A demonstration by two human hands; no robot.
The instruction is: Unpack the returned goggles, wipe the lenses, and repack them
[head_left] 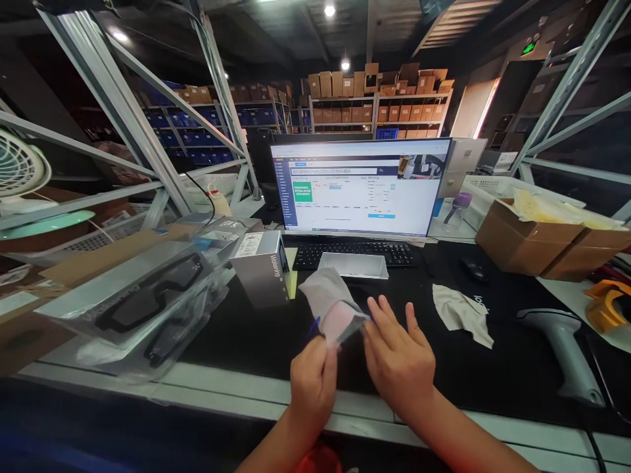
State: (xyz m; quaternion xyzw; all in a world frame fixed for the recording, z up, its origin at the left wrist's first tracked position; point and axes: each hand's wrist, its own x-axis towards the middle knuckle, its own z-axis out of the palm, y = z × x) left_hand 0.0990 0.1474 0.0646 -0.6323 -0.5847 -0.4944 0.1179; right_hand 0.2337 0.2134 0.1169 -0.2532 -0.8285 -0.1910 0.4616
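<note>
A thin grey-white pouch (323,289) with a pinkish patch lies over the black mat in front of the keyboard. My left hand (313,378) is closed on its near end, thumb pressed against the fingers. A dark blue strip shows beside the left fingertips; I cannot make out what it belongs to. At the pouch's right edge is my right hand (399,351), back upward, fingers stretched and spread. Its fingertips are beside or on the pouch edge. Just behind stands an open, shallow white box part (353,265). Left of the pouch is an upright grey printed box (260,269).
Bagged grey boxes (142,295) crowd the left side. A keyboard (355,253) lies below the lit monitor (362,190). To the right are a crumpled cloth (461,312), a mouse (474,269), a barcode scanner (562,351) and a cardboard box (527,240).
</note>
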